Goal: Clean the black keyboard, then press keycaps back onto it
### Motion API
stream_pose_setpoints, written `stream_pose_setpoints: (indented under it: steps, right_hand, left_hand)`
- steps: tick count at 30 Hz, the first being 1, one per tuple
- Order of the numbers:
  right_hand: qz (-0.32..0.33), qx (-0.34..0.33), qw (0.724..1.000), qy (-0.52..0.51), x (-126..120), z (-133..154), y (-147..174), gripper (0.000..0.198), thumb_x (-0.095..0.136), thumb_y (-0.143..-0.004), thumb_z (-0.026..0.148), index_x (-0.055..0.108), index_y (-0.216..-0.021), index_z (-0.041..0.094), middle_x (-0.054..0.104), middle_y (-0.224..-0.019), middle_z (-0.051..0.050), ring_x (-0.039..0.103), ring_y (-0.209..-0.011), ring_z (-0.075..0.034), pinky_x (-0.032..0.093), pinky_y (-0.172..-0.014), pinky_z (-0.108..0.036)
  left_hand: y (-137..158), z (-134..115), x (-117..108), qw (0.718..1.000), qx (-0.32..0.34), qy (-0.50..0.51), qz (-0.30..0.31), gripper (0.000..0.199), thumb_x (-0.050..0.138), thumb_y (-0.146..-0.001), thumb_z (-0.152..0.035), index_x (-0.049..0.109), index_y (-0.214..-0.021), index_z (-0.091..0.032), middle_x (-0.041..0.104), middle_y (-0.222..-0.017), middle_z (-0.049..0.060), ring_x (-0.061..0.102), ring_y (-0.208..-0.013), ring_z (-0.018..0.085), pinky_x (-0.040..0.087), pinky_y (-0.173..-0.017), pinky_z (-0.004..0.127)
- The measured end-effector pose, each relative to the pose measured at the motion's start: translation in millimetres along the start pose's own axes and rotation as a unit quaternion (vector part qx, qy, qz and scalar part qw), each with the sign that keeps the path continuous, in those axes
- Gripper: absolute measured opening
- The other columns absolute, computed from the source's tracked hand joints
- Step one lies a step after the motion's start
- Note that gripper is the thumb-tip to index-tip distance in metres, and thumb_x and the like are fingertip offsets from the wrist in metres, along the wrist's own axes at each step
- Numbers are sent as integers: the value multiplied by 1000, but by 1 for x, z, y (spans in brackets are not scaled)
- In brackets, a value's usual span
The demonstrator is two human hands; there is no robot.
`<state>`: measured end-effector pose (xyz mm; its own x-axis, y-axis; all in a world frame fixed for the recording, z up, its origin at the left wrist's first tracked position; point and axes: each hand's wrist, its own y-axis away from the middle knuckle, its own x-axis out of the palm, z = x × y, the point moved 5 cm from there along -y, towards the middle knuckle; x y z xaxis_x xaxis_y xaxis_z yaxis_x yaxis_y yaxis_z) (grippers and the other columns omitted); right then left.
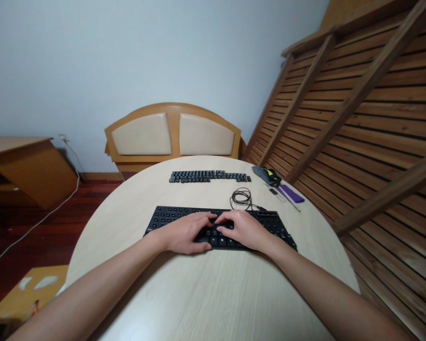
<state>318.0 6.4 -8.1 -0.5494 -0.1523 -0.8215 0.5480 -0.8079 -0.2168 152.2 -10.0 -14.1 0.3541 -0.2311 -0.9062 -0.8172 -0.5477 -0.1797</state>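
Two bare hands work over a black keyboard (222, 241), which lies near the middle of a pale round counter (206, 289). The left hand (188, 233) hides a stretch of its keys; its grip is spread, thumb well apart from the fingers. The right hand (246, 230) covers keys just beside it, thumb and forefinger curled close; I cannot tell whether that grip pinches anything, the tips being too small to read. Both forearms run out of the frame below. Beyond the keyboard sits a coiled cable (241, 198), and farther back rows of dark keycaps (195, 177), their markings illegible. At the right, a grey, black and yellow bundle (270, 176) lies by a purple strip (292, 193); what the bundle is stays unclear. The left forearm partly hides a yellowish-brown board (48, 284), cut off at the lower left.
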Motion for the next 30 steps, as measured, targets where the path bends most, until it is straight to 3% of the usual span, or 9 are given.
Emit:
stream_pose_setpoints:
  steps: [12,18,23,30]
  right_hand:
    - [-2,-57,994,90,5,4,3,17,63,-90,22,78,-98,22,78,-99,-6,69,-94,-21,48,-84,-31]
    - [-3,-13,996,85,1,2,2,11,67,-87,23,77,-91,24,78,-90,-2,71,-83,-20,48,-78,-30]
    - [13,-53,997,57,-2,2,1,11,65,-89,22,76,-89,22,77,-93,-3,70,-88,-18,48,-81,-28]
    - [21,-62,996,67,-2,4,0,11,64,-90,21,75,-89,22,76,-94,-3,69,-87,-19,48,-81,-29]
  left_hand:
    - [0,0,0,1000,-6,-6,5,48,70,-83,-38,56,-121,-12,48,-146,23,49,-135,34,42,-111,50]
    - [0,-3,-1,1000,25,-9,-10,60,69,-84,-36,46,-136,-16,55,-141,17,52,-132,30,42,-112,47]
    - [0,-3,1,998,50,-46,3,57,64,-87,-37,49,-137,-15,55,-142,17,49,-135,32,39,-114,50]
    - [-1,-5,-1,997,52,-50,2,54,63,-87,-38,53,-135,-15,55,-142,17,52,-132,32,41,-112,49]
